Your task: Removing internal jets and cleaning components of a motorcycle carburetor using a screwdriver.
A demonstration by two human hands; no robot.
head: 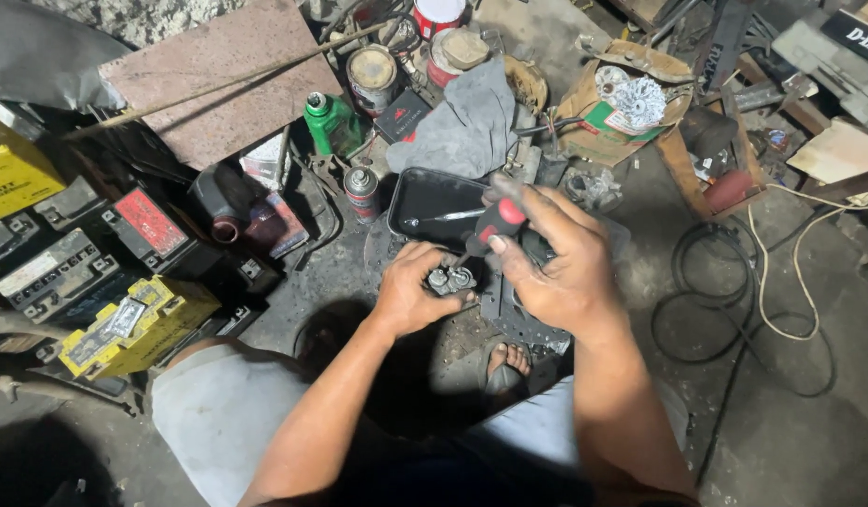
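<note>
Scene dimly lit from above; deep shadow is cast between the knees and at left corners. Centre sharp, edges softened.

screwdriver handle [499,222] red-black | bottle [329,120] green | box [138,324] yellow (grimy) | tray [417,194] black

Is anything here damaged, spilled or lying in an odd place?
Yes. The cardboard box at top right is torn open and crumpled around a metal finned part. A grey rag lies bunched behind the black tray.

Probably a repair workshop: vehicle batteries [54,272], oil cans [371,80], greasy floor [781,432]
</note>
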